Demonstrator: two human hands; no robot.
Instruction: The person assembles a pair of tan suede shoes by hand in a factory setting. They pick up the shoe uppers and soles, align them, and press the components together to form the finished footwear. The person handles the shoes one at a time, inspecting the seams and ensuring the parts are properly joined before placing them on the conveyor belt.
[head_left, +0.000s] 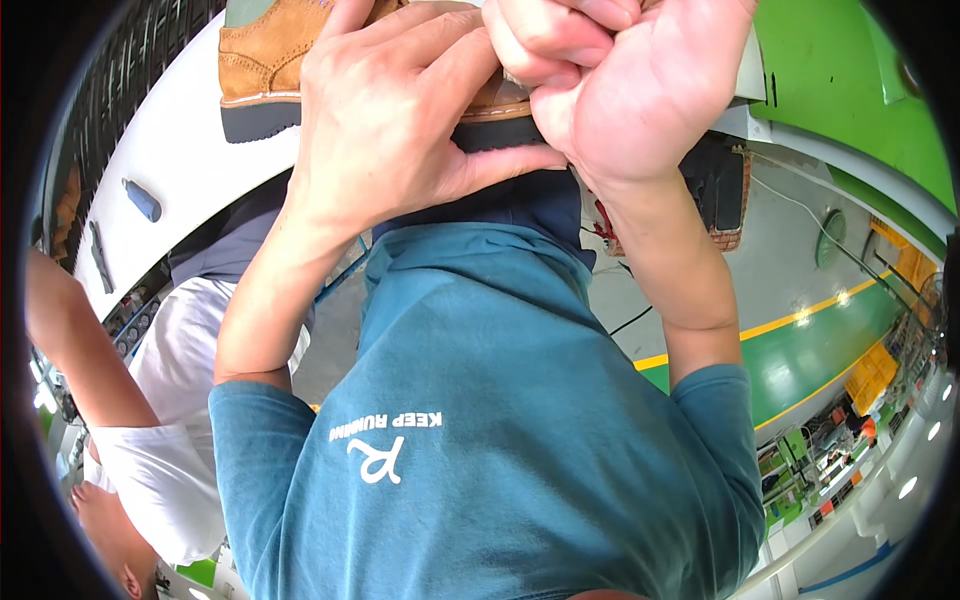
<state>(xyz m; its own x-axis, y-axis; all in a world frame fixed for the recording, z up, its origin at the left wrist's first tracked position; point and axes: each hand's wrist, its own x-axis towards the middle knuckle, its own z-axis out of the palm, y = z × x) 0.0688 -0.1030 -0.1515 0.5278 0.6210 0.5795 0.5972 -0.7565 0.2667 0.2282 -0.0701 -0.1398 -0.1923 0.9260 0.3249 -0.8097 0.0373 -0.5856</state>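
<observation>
A tan brown leather shoe [262,62] with punched-hole trim, a pale welt and a black ridged sole lies sideways at the top, its heel to the left. My left hand [385,120] spreads over its side, with the thumb stretched along the sole and the fingers wrapped over the upper. Against the shoe's right part, my right hand [645,90] has its fingers curled in tightly. Whatever is inside that hand, if anything, is hidden. Both hands cover much of the shoe, and its top is cut off by the picture's edge.
The shoe is at a white work table [165,130]. On it lie a blue-handled tool [142,200] and a thin black tool [100,257]. A co-worker in a white shirt [160,470] is at my left. A green surface [850,90] stands to the right, with a dark crate [730,195] below it.
</observation>
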